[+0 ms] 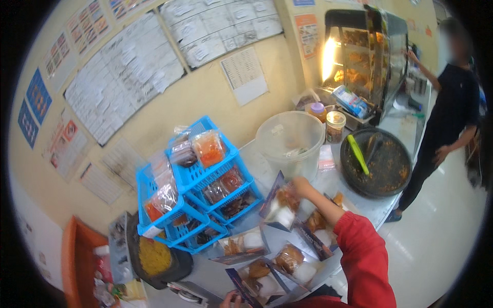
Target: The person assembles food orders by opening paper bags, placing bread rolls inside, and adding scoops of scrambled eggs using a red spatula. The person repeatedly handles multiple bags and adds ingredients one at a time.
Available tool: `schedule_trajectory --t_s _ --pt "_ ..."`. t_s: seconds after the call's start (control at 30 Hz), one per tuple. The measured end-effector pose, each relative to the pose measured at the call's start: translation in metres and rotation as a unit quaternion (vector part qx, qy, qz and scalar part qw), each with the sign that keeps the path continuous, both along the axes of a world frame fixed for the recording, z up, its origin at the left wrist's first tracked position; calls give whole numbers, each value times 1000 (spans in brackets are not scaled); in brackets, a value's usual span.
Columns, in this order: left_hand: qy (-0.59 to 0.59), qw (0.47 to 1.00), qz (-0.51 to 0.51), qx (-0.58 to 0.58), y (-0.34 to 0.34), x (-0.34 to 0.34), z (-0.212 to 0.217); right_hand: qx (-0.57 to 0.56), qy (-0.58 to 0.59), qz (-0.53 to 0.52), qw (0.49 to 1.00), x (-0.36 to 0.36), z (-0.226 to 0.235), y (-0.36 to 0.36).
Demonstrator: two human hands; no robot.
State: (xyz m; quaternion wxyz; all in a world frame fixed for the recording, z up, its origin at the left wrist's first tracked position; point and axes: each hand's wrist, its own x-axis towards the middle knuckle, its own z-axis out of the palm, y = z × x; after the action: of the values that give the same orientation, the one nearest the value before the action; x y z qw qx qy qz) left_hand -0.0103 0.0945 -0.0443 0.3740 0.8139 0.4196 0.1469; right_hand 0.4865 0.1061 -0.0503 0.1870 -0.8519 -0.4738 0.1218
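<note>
My right hand [304, 188], at the end of a red sleeve, reaches over a far open meal box [273, 194] holding fried chicken and a white wrapped portion that looks like rice [282, 216]. Its fingertips are blurred over the food, so their grip is unclear. At the lower edge my left hand [232, 301], partly cut off, has curled fingers around something dark beside the flap of the nearest box [243, 288]. Several similar open boxes stand together, with fried chicken [290, 257] and white portions [304, 272] inside.
Stacked blue baskets [215, 174] with bagged sauces stand left. Behind are a clear bucket [290, 138], a lidded jar [336, 126] and a dark round pan [377, 161] with green-handled tongs [358, 155]. A person [447, 108] stands right by a lit food warmer [359, 61].
</note>
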Motion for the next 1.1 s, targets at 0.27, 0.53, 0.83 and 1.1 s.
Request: schedule_trajectory --t_s 0.27,0.53,0.83,1.1 --pt "32 993 59 -102 -11 -1 15 121 70 -114 984 -24 8 12" --pt "8 996 17 -85 3 -7 15 183 82 -70 977 -62 66 -120" --pt "30 999 40 13 8 -10 -10 216 108 -65 968 -81 75 -129" --pt "-52 996 46 57 -9 -28 -28 399 -22 132 907 -108 200 33"
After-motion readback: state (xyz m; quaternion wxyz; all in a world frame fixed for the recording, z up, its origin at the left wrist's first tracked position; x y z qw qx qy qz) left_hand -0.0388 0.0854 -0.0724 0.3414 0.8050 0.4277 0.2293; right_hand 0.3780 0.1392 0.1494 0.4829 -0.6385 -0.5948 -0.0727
